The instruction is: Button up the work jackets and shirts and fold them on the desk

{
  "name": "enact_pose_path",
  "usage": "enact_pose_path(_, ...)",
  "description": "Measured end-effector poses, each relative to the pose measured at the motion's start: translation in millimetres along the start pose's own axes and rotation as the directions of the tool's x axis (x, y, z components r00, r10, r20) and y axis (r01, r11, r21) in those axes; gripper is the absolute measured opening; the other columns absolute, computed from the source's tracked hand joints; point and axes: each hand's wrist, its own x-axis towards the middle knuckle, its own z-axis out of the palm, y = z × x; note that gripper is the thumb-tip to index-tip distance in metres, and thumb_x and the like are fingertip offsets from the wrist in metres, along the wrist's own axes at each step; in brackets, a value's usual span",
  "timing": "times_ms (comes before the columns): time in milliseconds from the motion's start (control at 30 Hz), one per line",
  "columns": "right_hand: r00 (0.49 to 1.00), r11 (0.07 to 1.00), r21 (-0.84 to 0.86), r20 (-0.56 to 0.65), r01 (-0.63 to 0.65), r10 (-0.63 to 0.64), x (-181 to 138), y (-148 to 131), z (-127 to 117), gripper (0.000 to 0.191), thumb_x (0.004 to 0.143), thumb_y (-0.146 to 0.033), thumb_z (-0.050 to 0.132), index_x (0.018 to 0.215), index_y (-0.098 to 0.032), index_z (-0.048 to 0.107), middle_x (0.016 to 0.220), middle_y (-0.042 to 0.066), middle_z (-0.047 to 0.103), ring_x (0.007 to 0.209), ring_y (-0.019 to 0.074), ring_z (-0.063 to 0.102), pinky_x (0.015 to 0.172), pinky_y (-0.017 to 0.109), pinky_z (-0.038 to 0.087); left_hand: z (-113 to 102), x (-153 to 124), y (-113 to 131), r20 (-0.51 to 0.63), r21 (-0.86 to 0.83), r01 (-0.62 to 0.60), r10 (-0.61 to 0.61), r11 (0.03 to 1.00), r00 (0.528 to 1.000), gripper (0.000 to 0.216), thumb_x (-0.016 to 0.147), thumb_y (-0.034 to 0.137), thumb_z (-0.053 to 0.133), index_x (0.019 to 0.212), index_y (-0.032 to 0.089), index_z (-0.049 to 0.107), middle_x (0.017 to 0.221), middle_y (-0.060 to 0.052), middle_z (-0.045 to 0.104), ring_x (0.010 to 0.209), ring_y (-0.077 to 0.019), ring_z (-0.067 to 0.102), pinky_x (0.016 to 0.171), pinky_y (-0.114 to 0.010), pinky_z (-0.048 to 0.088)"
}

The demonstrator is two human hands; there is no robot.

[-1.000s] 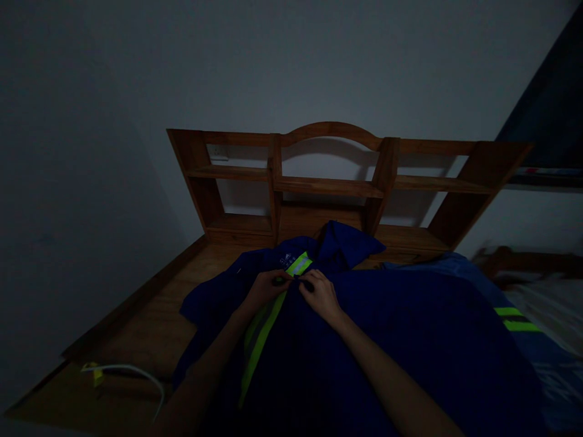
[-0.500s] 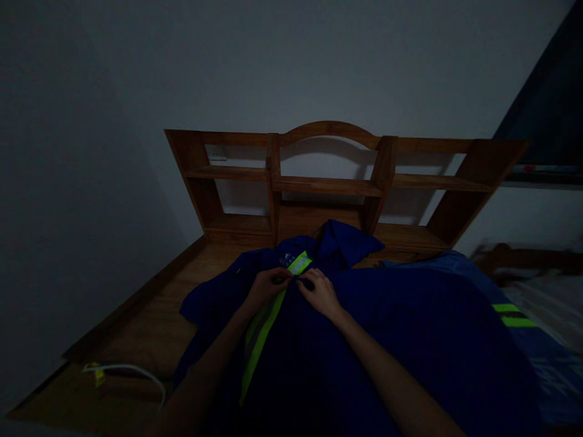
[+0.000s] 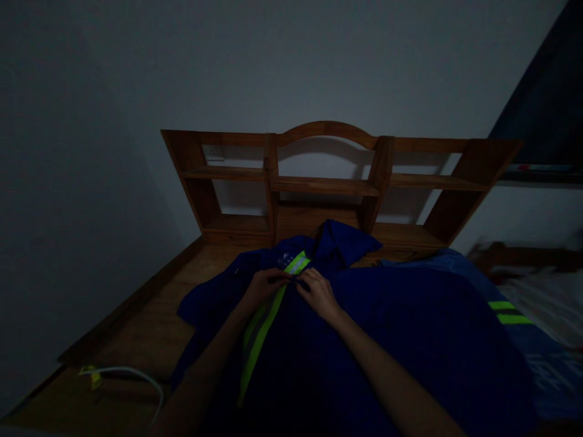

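A dark blue work jacket [image 3: 401, 328] with neon-yellow reflective stripes lies spread on a wooden bed platform [image 3: 150, 328]. My left hand [image 3: 264, 286] and my right hand [image 3: 319, 294] meet at the jacket's front opening just below the collar [image 3: 341, 243]. Both pinch the fabric edges beside the yellow stripe [image 3: 262, 331], fingertips almost touching. The room is dim, so the exact thing between the fingers is hard to make out.
A wooden headboard with open shelves [image 3: 328, 182] stands against the wall behind the jacket. A white cable with a yellow tag [image 3: 127, 376] lies on the platform at lower left. A second bed with pale bedding [image 3: 546, 303] is at the right.
Both hands stay pinched at the jacket's front near the collar with only slight finger movement. The view has drifted a little to the right.
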Motion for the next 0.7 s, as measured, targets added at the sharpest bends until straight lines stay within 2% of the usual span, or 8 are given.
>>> enact_pose_path(267, 1.000, 0.999, 0.036, -0.019, -0.017, 0.017, 0, 0, 3, 0.012, 0.085, -0.019, 0.055, 0.095, -0.021, 0.061, 0.095, 0.004, 0.062, 0.093, 0.0177, 0.054, 0.079, 0.029, 0.044, 0, 0, 1, 0.045, -0.092, 0.103, -0.099, 0.990, 0.994, 0.028, 0.076, 0.037, 0.062, 0.095, 0.018, 0.070, 0.092, -0.004, 0.072, 0.084, -0.0190, 0.066, 0.077, -0.027, 0.050)
enact_pose_path(467, 0.996, 0.996, 0.066, -0.060, -0.066, 0.070, 0, 3, 9, 0.013, 0.080, -0.016, 0.060, 0.092, -0.021, 0.063, 0.094, 0.003, 0.063, 0.092, 0.0174, 0.055, 0.081, 0.029, 0.043, 6, 2, -5, 0.039, -0.175, 0.072, -0.066, 0.982, 0.997, 0.024, 0.075, 0.026, 0.061, 0.096, 0.017, 0.068, 0.093, -0.004, 0.071, 0.086, -0.0172, 0.066, 0.079, -0.026, 0.050)
enact_pose_path(600, 0.994, 0.994, 0.077, -0.068, -0.083, 0.088, 0, 4, 11, 0.014, 0.079, -0.015, 0.061, 0.091, -0.021, 0.065, 0.093, 0.003, 0.064, 0.093, 0.0176, 0.055, 0.081, 0.029, 0.044, 14, 1, -6, -0.052, -0.101, 0.093, -0.098, 0.991, 0.994, 0.027, 0.075, 0.025, 0.060, 0.100, 0.019, 0.067, 0.090, -0.003, 0.071, 0.083, -0.0168, 0.066, 0.075, -0.025, 0.051)
enact_pose_path(700, 0.995, 0.994, 0.075, -0.061, -0.075, 0.080, 0, 3, 9, 0.014, 0.080, -0.016, 0.060, 0.093, -0.021, 0.065, 0.092, 0.004, 0.063, 0.092, 0.0177, 0.056, 0.079, 0.029, 0.044, 19, 0, -3, -0.118, 0.020, 0.073, -0.070, 0.997, 0.991, 0.022, 0.075, 0.024, 0.058, 0.094, 0.019, 0.069, 0.090, -0.003, 0.070, 0.083, -0.0163, 0.065, 0.076, -0.025, 0.050)
